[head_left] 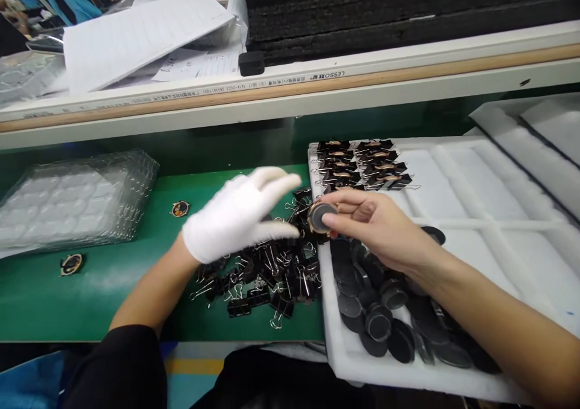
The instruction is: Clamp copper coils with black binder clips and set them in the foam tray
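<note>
My right hand (362,215), bare, pinches a gold-rimmed watch case (319,217) with a dark round disc on its face, held over the corner of the white foam tray (333,351). My left hand (240,215), in a white glove, is slightly blurred, thumb and fingers spread apart with nothing between them. Below it lies a heap of black binder clips (272,270) with silver wire handles. Under my right forearm, black round discs (376,321) are piled in the tray. Clipped parts (362,164) stand in two rows in the tray's far left compartments.
Two loose watch cases (180,208) lie on the green bench (136,300) at the left. Behind them is a stack of clear plastic trays (86,197). A white shelf edge (290,98) crosses the back, with papers (145,34) and black foam sheets (385,16) above.
</note>
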Action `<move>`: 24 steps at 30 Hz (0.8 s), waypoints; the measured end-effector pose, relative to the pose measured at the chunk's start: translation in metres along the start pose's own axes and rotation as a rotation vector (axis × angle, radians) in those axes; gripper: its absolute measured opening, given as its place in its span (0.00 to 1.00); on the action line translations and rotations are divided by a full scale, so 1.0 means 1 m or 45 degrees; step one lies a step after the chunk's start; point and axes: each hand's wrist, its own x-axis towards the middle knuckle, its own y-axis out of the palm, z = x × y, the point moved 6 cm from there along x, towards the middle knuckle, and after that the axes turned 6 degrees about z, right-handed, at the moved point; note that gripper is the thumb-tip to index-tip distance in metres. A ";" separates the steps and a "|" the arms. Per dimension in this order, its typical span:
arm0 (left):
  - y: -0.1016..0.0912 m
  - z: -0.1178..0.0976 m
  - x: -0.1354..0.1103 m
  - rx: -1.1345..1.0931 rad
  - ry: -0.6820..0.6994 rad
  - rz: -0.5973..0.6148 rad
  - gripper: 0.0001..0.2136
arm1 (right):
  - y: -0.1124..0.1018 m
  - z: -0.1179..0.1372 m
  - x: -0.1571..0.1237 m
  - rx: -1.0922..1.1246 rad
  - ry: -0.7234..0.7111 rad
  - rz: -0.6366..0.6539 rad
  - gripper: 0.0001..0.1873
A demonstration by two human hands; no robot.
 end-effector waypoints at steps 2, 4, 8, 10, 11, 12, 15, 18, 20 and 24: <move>-0.005 0.025 -0.003 0.058 -0.184 0.069 0.20 | -0.015 0.001 0.002 0.072 -0.052 -0.121 0.18; 0.003 0.037 -0.004 0.097 -0.256 0.232 0.20 | -0.024 0.000 0.004 0.125 -0.083 -0.187 0.19; 0.040 0.033 0.003 0.113 -0.209 0.500 0.20 | -0.025 -0.005 0.009 0.148 -0.059 -0.162 0.19; 0.055 0.029 0.005 0.017 -0.150 0.590 0.18 | -0.023 -0.006 0.010 0.140 -0.039 -0.127 0.19; 0.061 0.027 0.004 -0.062 -0.104 0.641 0.17 | -0.022 -0.006 0.010 0.136 -0.034 -0.114 0.19; 0.065 0.026 0.003 -0.144 -0.052 0.696 0.18 | -0.021 -0.006 0.011 0.133 -0.036 -0.104 0.19; 0.068 0.028 -0.002 -0.269 0.056 0.799 0.22 | -0.020 -0.005 0.012 0.132 -0.053 -0.083 0.17; 0.067 0.029 -0.004 -0.230 0.102 0.844 0.23 | -0.017 -0.006 0.013 0.143 -0.057 -0.056 0.16; 0.066 0.028 -0.003 -0.182 0.104 0.845 0.24 | -0.014 -0.006 0.015 0.173 -0.061 -0.025 0.15; 0.060 0.022 -0.002 -0.074 0.128 0.749 0.21 | -0.008 -0.005 0.018 0.275 -0.109 0.052 0.12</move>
